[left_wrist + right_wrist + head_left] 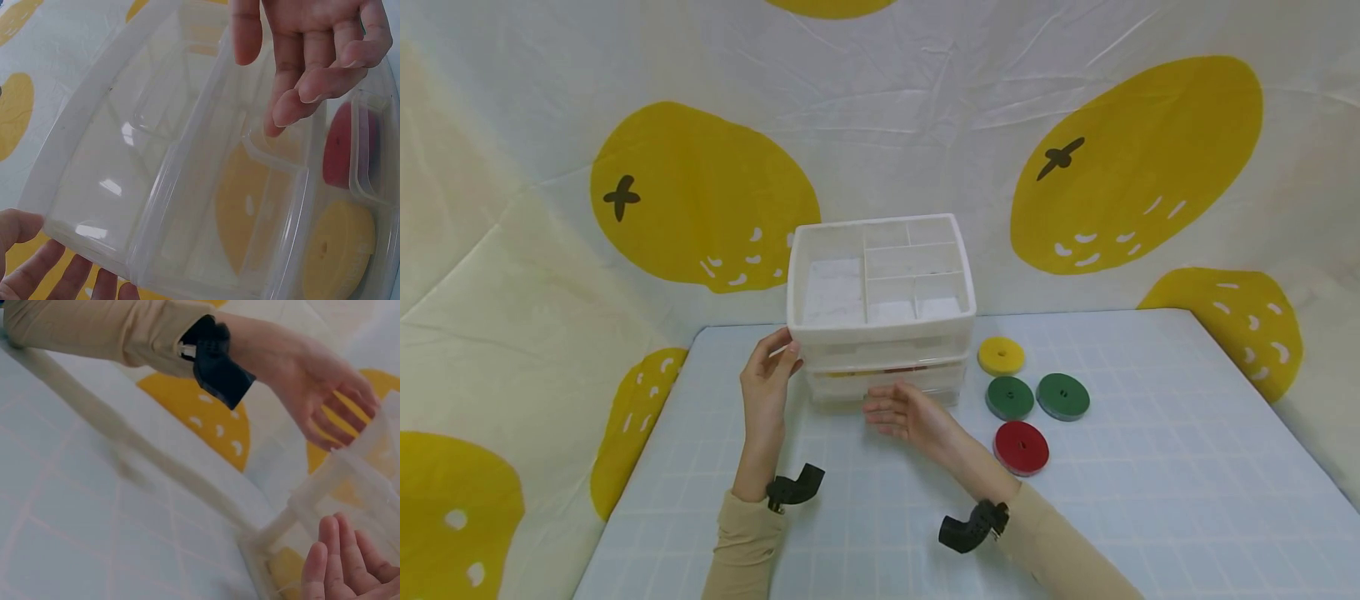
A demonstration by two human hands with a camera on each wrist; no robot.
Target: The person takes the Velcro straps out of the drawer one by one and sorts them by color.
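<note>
A white drawer organizer with clear drawers and a divided top tray stands in front of both hands. My left hand holds its left front corner, thumb and bent fingers against the side, as the left wrist view also shows. The right hand is in front of the lower drawers, fingers loosely bent, palm turned inward, holding nothing. Its fingers overlap the drawer fronts in the left wrist view. Through the clear plastic of a lower drawer show a red disc and a yellow disc.
Right of the organizer lie a yellow disc, two green discs and a red disc, each flat and round with a small centre hole. The table has a pale checked cover. A fruit-patterned cloth hangs behind.
</note>
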